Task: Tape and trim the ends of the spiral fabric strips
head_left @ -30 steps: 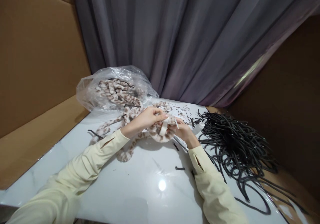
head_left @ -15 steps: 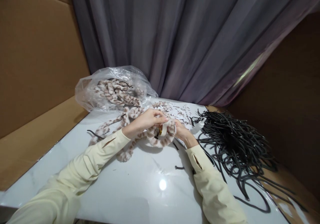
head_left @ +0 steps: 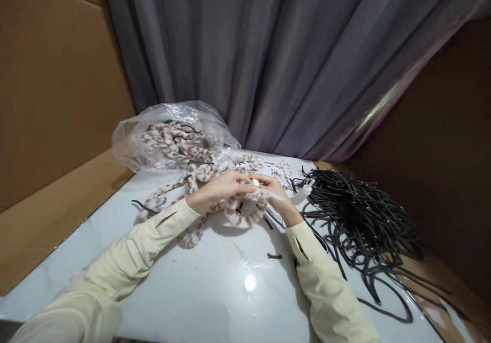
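My left hand (head_left: 226, 185) is closed, its fingers pinched on a plush, brown-spotted white cord (head_left: 242, 222) that curls in a loop above the table. My right hand (head_left: 273, 188) is closed too, its fingertips meeting the left ones at a small white piece (head_left: 255, 183) that looks like tape. A thin translucent strip (head_left: 275, 196) shows in front of the right hand. The fingers partly hide what lies between them. Within the loop a short dark end (head_left: 240, 206) is visible. More spotted cord (head_left: 191, 238) trails to the left under my forearm.
Behind on the left, a clear plastic bag (head_left: 126, 143) holds more spotted cords. A white squeeze bottle (head_left: 303, 193) stands near my right wrist. To the right lies a heap of black cords (head_left: 356, 215). Black offcuts (head_left: 274, 256) and paper scraps lie about; cardboard walls (head_left: 57, 77) flank the table.
The white roll with a yellowish inside that hung between my hands no longer shows there. My right fingers have moved up and left to meet the left ones at the white piece.
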### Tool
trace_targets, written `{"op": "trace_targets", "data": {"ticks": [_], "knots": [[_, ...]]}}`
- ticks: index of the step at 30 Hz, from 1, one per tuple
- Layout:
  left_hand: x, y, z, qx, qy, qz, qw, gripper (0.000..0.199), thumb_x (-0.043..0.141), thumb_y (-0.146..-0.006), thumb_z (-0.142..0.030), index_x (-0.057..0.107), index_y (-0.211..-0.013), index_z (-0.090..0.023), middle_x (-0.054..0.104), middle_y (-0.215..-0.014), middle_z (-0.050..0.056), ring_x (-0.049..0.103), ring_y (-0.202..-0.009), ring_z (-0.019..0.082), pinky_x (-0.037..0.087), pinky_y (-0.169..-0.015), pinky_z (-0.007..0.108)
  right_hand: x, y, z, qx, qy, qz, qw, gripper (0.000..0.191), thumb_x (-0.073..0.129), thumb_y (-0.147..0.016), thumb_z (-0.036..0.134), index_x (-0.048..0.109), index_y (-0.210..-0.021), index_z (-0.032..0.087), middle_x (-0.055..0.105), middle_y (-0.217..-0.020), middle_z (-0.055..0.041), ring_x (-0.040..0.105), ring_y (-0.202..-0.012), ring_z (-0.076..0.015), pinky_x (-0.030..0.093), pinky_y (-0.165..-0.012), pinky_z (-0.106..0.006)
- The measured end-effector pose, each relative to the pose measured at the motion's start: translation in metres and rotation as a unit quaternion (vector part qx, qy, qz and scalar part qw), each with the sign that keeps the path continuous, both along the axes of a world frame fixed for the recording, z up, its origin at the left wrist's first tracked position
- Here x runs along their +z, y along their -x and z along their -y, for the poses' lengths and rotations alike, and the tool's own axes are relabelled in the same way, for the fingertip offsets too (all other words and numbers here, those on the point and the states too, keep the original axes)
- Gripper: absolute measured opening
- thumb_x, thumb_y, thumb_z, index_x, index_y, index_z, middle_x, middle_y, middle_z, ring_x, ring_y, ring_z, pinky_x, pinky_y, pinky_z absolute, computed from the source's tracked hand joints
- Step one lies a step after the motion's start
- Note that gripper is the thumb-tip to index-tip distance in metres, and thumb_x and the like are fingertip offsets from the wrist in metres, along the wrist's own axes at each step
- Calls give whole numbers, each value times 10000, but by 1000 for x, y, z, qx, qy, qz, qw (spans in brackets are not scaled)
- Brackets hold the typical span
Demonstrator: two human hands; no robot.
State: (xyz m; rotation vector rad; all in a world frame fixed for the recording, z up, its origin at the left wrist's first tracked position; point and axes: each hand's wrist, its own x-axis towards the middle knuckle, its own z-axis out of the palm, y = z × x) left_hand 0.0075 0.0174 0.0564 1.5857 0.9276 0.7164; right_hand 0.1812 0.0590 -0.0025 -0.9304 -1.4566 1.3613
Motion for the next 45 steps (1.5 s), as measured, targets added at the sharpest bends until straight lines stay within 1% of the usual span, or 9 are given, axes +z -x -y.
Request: {"op": "trace_targets", "data": {"ticks": [4, 9, 13, 16, 22, 29, 34, 41, 45], "knots": [[1, -2, 0, 24, 29, 3, 999, 221, 689, -637, -311, 612, -725, -124, 523, -544, -30, 444, -478, 75, 280, -438, 186, 0, 1, -2, -13, -5, 11, 1000, 251, 722, -575, 259, 748, -814, 189, 731, -802, -35, 652, -731, -184, 504, -708, -296], [-2, -2, -4, 26, 63, 14, 998, 237, 717, -602, -298, 576, -688, -129, 517, -548, -36, 436, -469, 69, 287, -442, 186, 5, 0, 0, -18, -21, 36, 999, 249, 701, -606, 275, 749, -838, 198, 734, -844, -38, 658, -781, -191, 506, -732, -300], [-3, 0, -4, -42, 57, -6, 997, 199, 680, -644, -296, 571, -649, -130, 514, -548, -30, 434, -479, 70, 285, -446, 183, 14, -2, 3, -6, -37, 65, 997, 248, 701, -605, 259, 752, -842, 206, 738, -840, -35, 662, -808, -207, 516, -741, -315], [-1, 3, -1, -88, 22, -38, 995, 165, 620, -702, -284, 582, -649, -133, 510, -549, -31, 415, -477, 62, 282, -454, 177, 20, -3, 5, -3, -49, 83, 995, 245, 690, -616, 254, 752, -848, 203, 739, -832, -33, 666, -780, -207, 527, -700, -311], [5, 2, 4, -41, -3, -73, 996, 157, 594, -734, -309, 559, -731, -156, 522, -556, -40, 406, -449, 67, 291, -432, 176, 27, -5, 5, -44, -78, 83, 992, 230, 655, -648, 258, 746, -844, 179, 736, -750, -34, 682, -674, -203, 537, -631, -307], [1, 2, 3, -48, -14, -74, 996, 181, 603, -737, -334, 557, -756, -160, 515, -572, -37, 435, -466, 78, 292, -421, 174, 28, -6, 4, -97, -126, 53, 986, 177, 638, -652, 210, 718, -810, 200, 736, -838, -35, 691, -825, -246, 549, -728, -338], [2, 1, 5, -42, -8, -67, 997, 171, 598, -749, -316, 519, -791, -170, 516, -566, -42, 419, -458, 72, 278, -413, 166, 29, -8, 3, -95, -164, 27, 981, 138, 632, -702, 243, 691, -822, 211, 725, -882, -30, 696, -815, -236, 557, -734, -337], [8, 0, 6, -19, 19, -65, 998, 152, 609, -740, -269, 488, -757, -179, 493, -505, -59, 437, -445, 79, 288, -416, 168, 47, -5, 20, -116, -313, 84, 939, 116, 621, -753, 216, 696, -840, 209, 706, -998, -49, 662, -911, -206, 521, -806, -317], [12, -1, 8, -3, 40, -58, 998, 136, 601, -731, -212, 469, -743, -179, 502, -499, -61, 441, -453, 78, 294, -429, 172, 57, -4, 29, -114, -348, 117, 923, 99, 617, -765, 215, 692, -829, 207, 712, -977, -51, 660, -896, -198, 509, -813, -306]]}}
